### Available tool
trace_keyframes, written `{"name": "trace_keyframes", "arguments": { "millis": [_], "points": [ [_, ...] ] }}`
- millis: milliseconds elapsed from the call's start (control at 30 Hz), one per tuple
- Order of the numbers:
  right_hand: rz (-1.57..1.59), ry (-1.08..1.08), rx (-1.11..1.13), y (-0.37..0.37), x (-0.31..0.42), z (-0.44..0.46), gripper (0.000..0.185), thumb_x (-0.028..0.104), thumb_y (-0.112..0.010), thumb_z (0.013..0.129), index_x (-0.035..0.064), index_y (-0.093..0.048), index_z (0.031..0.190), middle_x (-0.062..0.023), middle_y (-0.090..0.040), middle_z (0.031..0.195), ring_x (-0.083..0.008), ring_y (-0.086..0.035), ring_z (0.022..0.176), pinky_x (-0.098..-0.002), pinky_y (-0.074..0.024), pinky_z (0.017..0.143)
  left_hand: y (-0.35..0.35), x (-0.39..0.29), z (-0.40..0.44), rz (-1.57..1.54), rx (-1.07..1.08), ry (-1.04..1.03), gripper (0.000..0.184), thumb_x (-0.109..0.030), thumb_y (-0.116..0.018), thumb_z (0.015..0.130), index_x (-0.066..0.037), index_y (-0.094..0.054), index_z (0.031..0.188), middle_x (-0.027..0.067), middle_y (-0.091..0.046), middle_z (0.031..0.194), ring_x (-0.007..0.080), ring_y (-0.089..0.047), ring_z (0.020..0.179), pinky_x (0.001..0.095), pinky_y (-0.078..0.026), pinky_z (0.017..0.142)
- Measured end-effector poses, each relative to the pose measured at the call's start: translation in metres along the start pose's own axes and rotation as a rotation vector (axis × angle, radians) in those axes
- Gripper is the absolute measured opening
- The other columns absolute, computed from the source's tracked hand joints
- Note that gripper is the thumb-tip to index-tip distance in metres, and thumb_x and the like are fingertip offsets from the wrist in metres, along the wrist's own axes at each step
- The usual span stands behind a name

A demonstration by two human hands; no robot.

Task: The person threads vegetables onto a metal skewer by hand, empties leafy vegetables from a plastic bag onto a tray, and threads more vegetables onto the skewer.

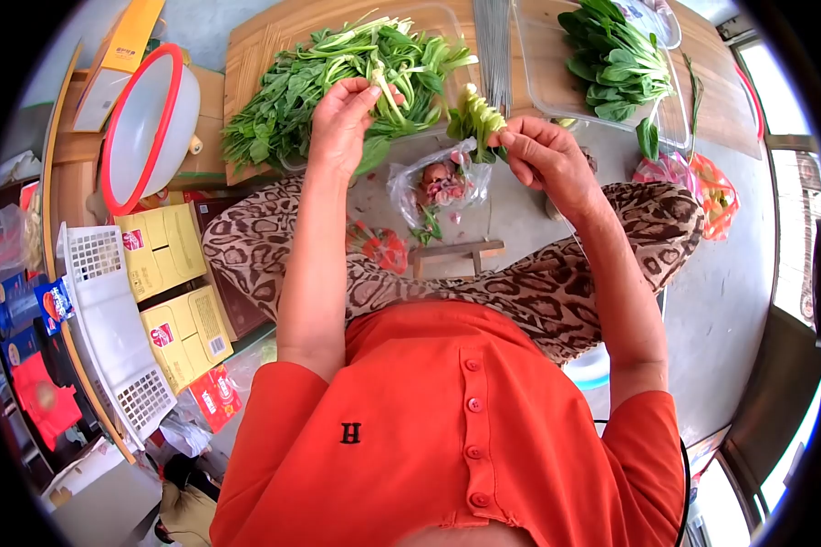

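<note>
My left hand [340,128] is closed in a pinch on a green leafy vegetable stalk [380,89], at the near edge of a big heap of leafy greens [310,87]. In my right hand [547,155], thumb and fingers grip a bunch of pale green stems [476,117], its lower end partly hidden by the fingers. The two hands are apart. Below and between them on the floor lies an open clear plastic bag [440,182] with reddish and green scraps inside.
Larger dark-leaved greens [616,68] lie in a clear plastic tray [543,87] at the right. Thin grey rods [493,55] separate the two piles. A red-rimmed basin [155,118], yellow cartons [184,333] and a white basket [109,310] stand left. A small wooden stool [456,253] is between my legs.
</note>
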State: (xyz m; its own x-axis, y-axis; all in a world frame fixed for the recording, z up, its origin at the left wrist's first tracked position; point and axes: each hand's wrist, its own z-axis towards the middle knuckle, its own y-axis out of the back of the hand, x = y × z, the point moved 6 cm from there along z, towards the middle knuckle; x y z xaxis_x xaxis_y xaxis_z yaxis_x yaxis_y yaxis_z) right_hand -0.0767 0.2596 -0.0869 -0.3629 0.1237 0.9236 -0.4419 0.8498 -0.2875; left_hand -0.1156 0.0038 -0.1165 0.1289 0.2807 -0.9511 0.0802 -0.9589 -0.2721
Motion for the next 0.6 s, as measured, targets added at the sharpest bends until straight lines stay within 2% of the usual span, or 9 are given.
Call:
{"name": "trace_keyframes", "arguments": {
  "millis": [33, 100, 133, 267, 433, 500, 600],
  "points": [
    [-0.001, 0.001, 0.027, -0.003, -0.001, -0.001, 0.018, 0.019, -0.054, 0.095, 0.0036, -0.064, 0.094, 0.0059, -0.047, 0.059, -0.002, -0.039, 0.052, -0.0182, -0.0279, 0.047, -0.003, -0.001, 0.0, 0.0, 0.001, -0.005, 0.02, -0.011, -0.06, 0.09, -0.001, -0.057, 0.107, 0.0136, -0.066, 0.098, 0.0237, -0.065, 0.09, 0.0333, -0.05, 0.079],
    [0.014, 0.001, 0.033, -0.007, -0.003, 0.0, 0.018, 0.019, -0.054, 0.095, 0.0037, -0.064, 0.094, 0.0059, -0.047, 0.06, -0.0019, -0.039, 0.052, -0.018, -0.0275, 0.047, -0.014, -0.001, 0.0, -0.19, 0.088, 0.027, 0.019, -0.013, -0.06, 0.09, -0.002, -0.058, 0.106, 0.0126, -0.065, 0.096, 0.022, -0.063, 0.084, 0.0343, -0.051, 0.079],
    [0.001, -0.007, 0.031, -0.009, -0.006, 0.001, 0.018, 0.019, -0.053, 0.095, 0.004, -0.063, 0.094, 0.0061, -0.046, 0.059, -0.0019, -0.037, 0.051, -0.0182, -0.026, 0.047, -0.018, 0.002, -0.001, -0.256, 0.091, 0.059, 0.019, -0.014, -0.06, 0.091, -0.004, -0.06, 0.107, 0.0113, -0.065, 0.094, 0.0191, -0.06, 0.077, 0.0344, -0.051, 0.078],
    [-0.024, -0.009, 0.054, -0.012, -0.01, 0.001, 0.018, 0.019, -0.053, 0.095, 0.004, -0.063, 0.094, 0.0066, -0.045, 0.06, -0.0021, -0.035, 0.05, -0.0188, -0.0246, 0.046, -0.027, 0.008, -0.003, -0.308, 0.08, 0.095, 0.019, -0.015, -0.06, 0.091, -0.004, -0.061, 0.106, 0.0103, -0.064, 0.094, 0.0146, -0.056, 0.073, 0.0351, -0.05, 0.076],
    [-0.029, -0.023, 0.068, -0.012, -0.011, 0.0, 0.018, 0.019, -0.053, 0.096, 0.0038, -0.063, 0.094, 0.0064, -0.045, 0.06, -0.002, -0.035, 0.05, -0.0188, -0.0246, 0.046, -0.035, 0.008, -0.003, -0.359, 0.123, 0.091, 0.019, -0.014, -0.061, 0.09, -0.004, -0.061, 0.106, 0.0095, -0.063, 0.093, 0.0143, -0.055, 0.075, 0.0347, -0.05, 0.077],
    [-0.033, -0.024, 0.061, -0.012, -0.011, 0.0, 0.018, 0.018, -0.053, 0.096, 0.0038, -0.063, 0.093, 0.0063, -0.045, 0.06, -0.0021, -0.036, 0.05, -0.0187, -0.0246, 0.046, -0.037, 0.007, -0.003, -0.413, 0.116, 0.099, 0.015, -0.008, -0.064, 0.087, -0.001, -0.061, 0.1, 0.0129, -0.065, 0.091, 0.0165, -0.059, 0.072, 0.0339, -0.052, 0.073],
    [-0.041, -0.024, 0.058, -0.012, -0.009, -0.001, 0.018, 0.018, -0.052, 0.096, 0.0037, -0.063, 0.093, 0.0062, -0.045, 0.06, -0.0021, -0.036, 0.05, -0.0186, -0.0251, 0.046, -0.039, 0.007, -0.003, -0.411, 0.104, 0.098, 0.015, -0.008, -0.064, 0.087, -0.001, -0.06, 0.1, 0.0128, -0.065, 0.09, 0.0167, -0.059, 0.072, 0.0338, -0.052, 0.073]
  ]
}}
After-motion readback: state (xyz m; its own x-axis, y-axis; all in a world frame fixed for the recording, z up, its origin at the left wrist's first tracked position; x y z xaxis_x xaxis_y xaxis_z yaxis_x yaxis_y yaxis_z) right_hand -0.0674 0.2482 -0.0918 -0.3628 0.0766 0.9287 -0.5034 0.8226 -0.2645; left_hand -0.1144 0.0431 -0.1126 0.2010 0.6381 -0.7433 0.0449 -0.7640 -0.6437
